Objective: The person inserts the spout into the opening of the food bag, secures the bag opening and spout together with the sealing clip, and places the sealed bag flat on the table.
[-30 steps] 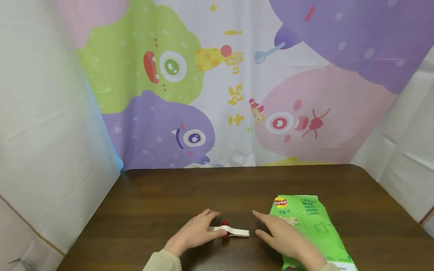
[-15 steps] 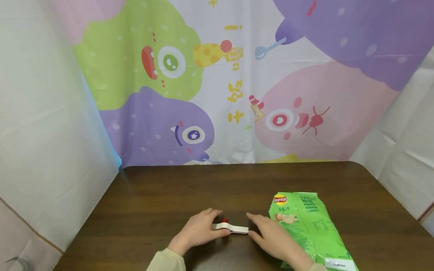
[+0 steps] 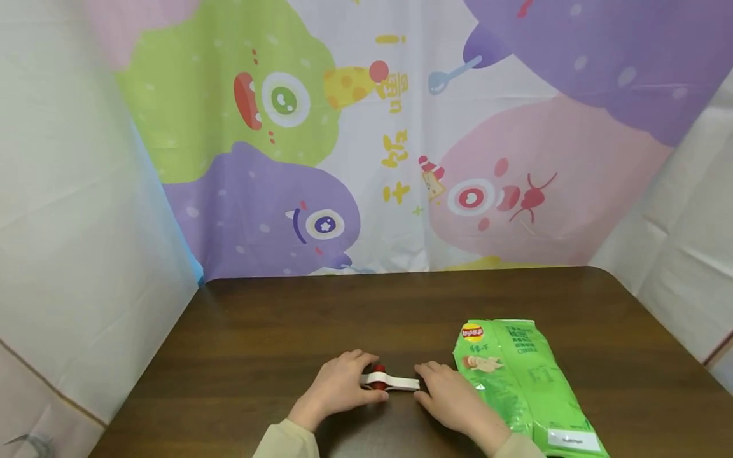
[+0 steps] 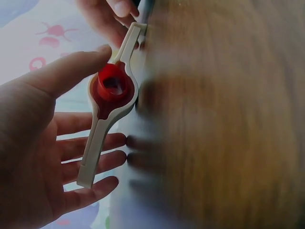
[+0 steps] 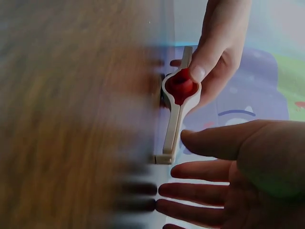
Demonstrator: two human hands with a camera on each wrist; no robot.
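Observation:
A white bag clip point(image 3: 403, 383) with a red round spout point(image 3: 379, 376) in its middle lies in front of me on the table. My left hand point(image 3: 340, 383) is around the clip's left end, with fingers behind it and the thumb on the near side. In the left wrist view its fingers are straight and the thumb point(image 4: 76, 69) is at the red spout point(image 4: 114, 86); firm contact cannot be told. My right hand point(image 3: 452, 394) stands at the clip's right end, fingers relaxed. From the right wrist view, its thumb point(image 5: 214, 140) is close beside the clip point(image 5: 174, 129).
A green chip bag point(image 3: 535, 401) lies on the dark wooden table point(image 3: 275, 331) just right of my right hand. A cartoon-printed cloth point(image 3: 395, 242) hangs at the table's back edge. White cloth point(image 3: 86, 191) closes in the sides.
My right hand has moved left, from over the chip bag to the clip's right end. My left thumb has slid slightly nearer to me, off the red spout. The view has tilted a little downward.

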